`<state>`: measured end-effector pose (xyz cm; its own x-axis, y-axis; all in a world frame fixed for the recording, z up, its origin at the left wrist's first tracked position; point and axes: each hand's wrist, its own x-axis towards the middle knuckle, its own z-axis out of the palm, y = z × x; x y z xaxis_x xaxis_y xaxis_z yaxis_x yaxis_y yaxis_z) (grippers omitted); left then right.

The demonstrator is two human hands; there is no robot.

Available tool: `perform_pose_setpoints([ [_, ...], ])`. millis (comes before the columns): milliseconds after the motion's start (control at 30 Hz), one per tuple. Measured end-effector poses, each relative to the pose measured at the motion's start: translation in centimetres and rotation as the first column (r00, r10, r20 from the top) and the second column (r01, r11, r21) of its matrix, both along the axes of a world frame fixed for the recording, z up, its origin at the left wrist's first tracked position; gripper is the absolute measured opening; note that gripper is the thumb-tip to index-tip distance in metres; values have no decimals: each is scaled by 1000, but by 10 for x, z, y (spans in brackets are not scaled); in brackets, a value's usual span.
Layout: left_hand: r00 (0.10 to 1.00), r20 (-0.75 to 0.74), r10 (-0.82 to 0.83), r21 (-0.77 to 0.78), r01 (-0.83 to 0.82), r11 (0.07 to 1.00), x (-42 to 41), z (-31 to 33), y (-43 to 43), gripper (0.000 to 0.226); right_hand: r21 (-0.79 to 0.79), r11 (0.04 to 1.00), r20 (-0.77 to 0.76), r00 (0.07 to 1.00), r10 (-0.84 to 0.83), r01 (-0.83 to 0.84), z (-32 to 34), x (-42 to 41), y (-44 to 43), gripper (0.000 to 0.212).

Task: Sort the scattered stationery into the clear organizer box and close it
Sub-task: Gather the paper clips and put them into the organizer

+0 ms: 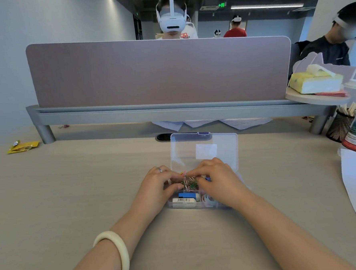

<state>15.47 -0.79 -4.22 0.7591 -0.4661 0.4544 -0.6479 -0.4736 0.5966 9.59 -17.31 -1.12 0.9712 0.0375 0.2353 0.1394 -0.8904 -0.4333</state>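
Both forearms enter from the bottom edge and converge toward frame centre. Left hand (157,186): palm down, fingers curled inward, ring on one finger, pale bangle (115,256) on the wrist. Right hand (216,179): palm down, fingers bent, tips close to the left hand's. Whether either grips anything: cannot tell

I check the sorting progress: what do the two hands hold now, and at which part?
Both the left hand and the right hand pinch a tangled bunch of coloured paper clips from its two sides, over the open organizer box.
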Motion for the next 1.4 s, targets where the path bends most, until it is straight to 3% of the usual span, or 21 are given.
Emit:
perform_pose_setpoints([
  [133,997,63,53,-30,-51,998,5,1,-4,23,-70,996,18,999,-46,48,-1,5,-3,33],
  [300,988,134,75,200,-101,975,10,-2,-8,61,-161,987,6,1000,-22,23,-4,6,0,38],
  [467,992,94,79,312,-104,944,9,-1,-10,52,-188,982,-49,998,-31,21,-5,6,1,37],
  [767,981,156,112,274,-152,950,8,-1,-3,69,-158,985,-16,998,-67,64,-5,6,-3,35],
  [933,989,104,102,213,-122,969,7,-1,-4,68,-131,991,-36,998,-41,36,-5,6,-4,34],
  [1133,993,81,85,81,-91,993,7,2,1,55,31,998,35,998,-59,58,-3,5,-9,33],
  [1400,990,120,80,171,-100,980,5,0,0,61,-13,1000,-15,1000,27,-27,-3,-3,-7,30],
])
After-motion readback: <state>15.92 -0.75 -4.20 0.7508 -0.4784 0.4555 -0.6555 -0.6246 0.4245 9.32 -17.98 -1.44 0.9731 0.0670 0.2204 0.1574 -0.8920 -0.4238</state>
